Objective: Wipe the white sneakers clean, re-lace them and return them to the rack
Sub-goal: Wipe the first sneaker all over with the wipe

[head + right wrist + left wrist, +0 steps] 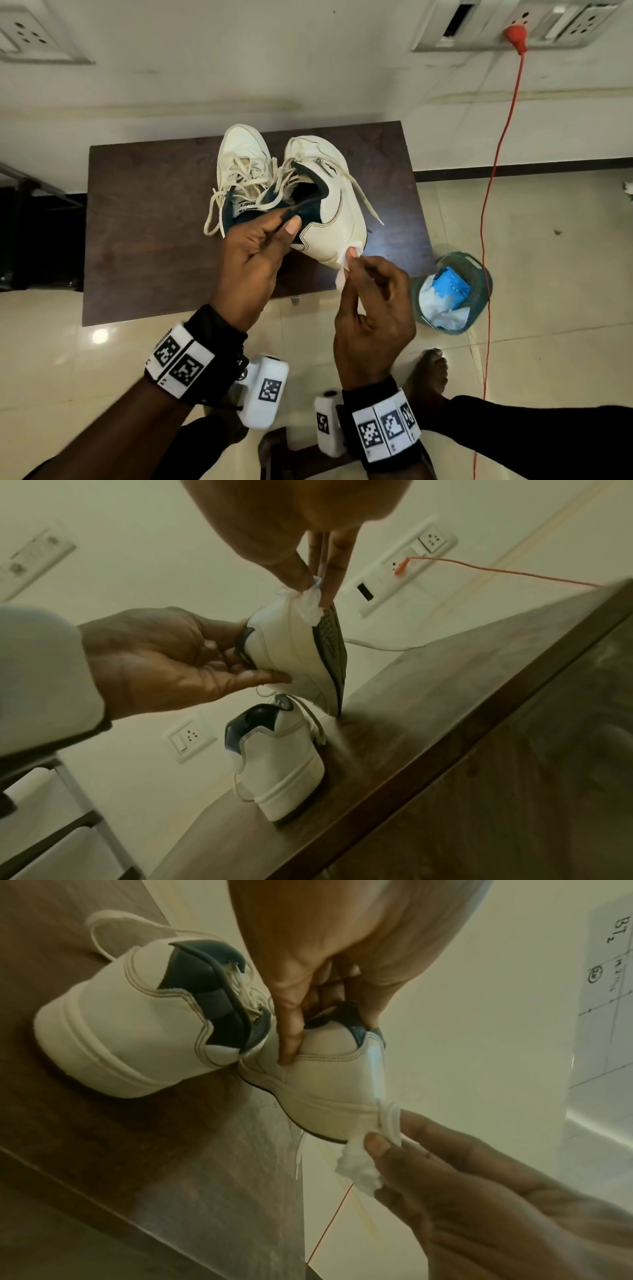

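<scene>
Two white sneakers with dark blue collars and loose laces are on a dark wooden table (144, 219). The left sneaker (241, 164) stands flat. My left hand (260, 240) grips the collar of the right sneaker (334, 205), which is tilted with its heel raised and its toe on the table (445, 696). A crumpled white wipe (346, 270) is pinched in my right hand (363, 294) and pressed against that sneaker's heel (329, 1085). In the right wrist view the wipe (310, 601) sits at the heel's sole edge, near the right sneaker (294, 653).
A teal mesh bin (452, 291) holding blue and white waste stands on the tiled floor right of the table. A red cable (496, 178) hangs from a wall socket down past the bin. A dark metal rack (30, 219) is at the left. My bare foot (430, 373) is near the bin.
</scene>
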### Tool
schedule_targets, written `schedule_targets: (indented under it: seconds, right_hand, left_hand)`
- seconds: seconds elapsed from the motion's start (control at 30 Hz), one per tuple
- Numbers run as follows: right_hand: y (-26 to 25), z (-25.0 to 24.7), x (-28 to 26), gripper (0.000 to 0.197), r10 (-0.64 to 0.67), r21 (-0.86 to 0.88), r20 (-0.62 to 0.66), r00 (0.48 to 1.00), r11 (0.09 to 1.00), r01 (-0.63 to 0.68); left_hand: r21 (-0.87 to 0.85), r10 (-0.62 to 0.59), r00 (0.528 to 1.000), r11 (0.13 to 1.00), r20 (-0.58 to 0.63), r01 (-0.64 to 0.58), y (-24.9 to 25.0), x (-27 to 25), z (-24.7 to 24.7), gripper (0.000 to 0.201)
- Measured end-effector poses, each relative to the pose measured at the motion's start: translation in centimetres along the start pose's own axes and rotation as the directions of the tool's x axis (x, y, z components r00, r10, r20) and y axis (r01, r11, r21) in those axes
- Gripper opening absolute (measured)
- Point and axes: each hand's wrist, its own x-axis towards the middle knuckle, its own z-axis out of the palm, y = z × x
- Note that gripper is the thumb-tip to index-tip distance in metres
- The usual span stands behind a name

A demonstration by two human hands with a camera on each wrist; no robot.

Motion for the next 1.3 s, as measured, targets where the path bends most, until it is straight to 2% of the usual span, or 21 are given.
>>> schedule_targets:
  seconds: [0.07, 0.23, 0.33, 0.43, 0.57, 0.73, 0.83, 0.97, 1.1, 1.3]
  right_hand:
    - [-0.3, 0.0, 0.3, 0.030, -0.048, -0.023, 0.014, 0.999, 0.999, 0.048]
    - [-0.5, 0.3, -0.3, 0.026, -0.231, -0.111, 0.193, 0.954, 0.961, 0.255]
    - [-0.5, 0.1, 1.5, 0.017, -0.282, -0.142, 0.175, 0.943, 0.941, 0.308]
    - [-0.8, -0.6, 2.7, 0.017, -0.270, -0.132, 0.103, 0.957, 0.950, 0.282]
    - [-0.6, -0.9, 4.0, 0.024, -0.148, -0.090, 0.033, 0.988, 0.985, 0.151]
    - [-1.2, -0.4, 5.6, 0.022, -0.017, -0.039, 0.034, 0.999, 0.999, 0.018]
    - [-1.0, 0.3, 6.9, 0.020, 0.052, -0.044, 0.082, 0.995, 0.998, -0.048]
    - [-1.7, 0.0, 5.3, 0.023, 0.028, -0.073, 0.120, 0.992, 0.997, -0.020]
    - [-2.4, -0.7, 2.7, 0.025, -0.063, -0.088, 0.206, 0.977, 0.993, 0.082]
    - [-2.6, 0.6, 5.4, 0.032, -0.083, -0.041, 0.159, 0.984, 0.995, 0.090]
  left_hand:
    - [-0.040, -0.028, 0.999, 0.999, -0.019, 0.027, 0.2, 0.2, -0.2, 0.030]
    - [-0.055, -0.058, 0.998, 0.997, -0.006, 0.058, 0.3, 0.2, 0.2, 0.030]
    - [-0.049, -0.046, 0.999, 0.998, -0.006, 0.046, 0.5, 0.4, 0.4, 0.029]
    - [-0.081, -0.039, 0.999, 0.996, -0.015, 0.037, 0.3, 0.5, 0.3, 0.029]
    - [-0.100, -0.034, 0.999, 0.994, 0.001, 0.034, 0.1, 0.4, 0.3, 0.029]
    - [-0.026, -0.024, 0.998, 0.999, 0.055, 0.025, 0.6, 0.2, 0.0, 0.029]
    - [0.044, -0.022, 0.996, 0.999, 0.086, 0.018, 0.3, -0.3, -0.5, 0.030]
    - [0.104, -0.033, 0.994, 0.994, 0.103, 0.022, -0.1, -0.7, -1.0, 0.030]
    - [0.164, -0.047, 0.993, 0.986, 0.110, 0.029, -0.2, -0.9, -1.1, 0.030]
    - [0.175, -0.020, 0.988, 0.985, 0.151, -0.007, 0.5, -0.7, -1.1, 0.030]
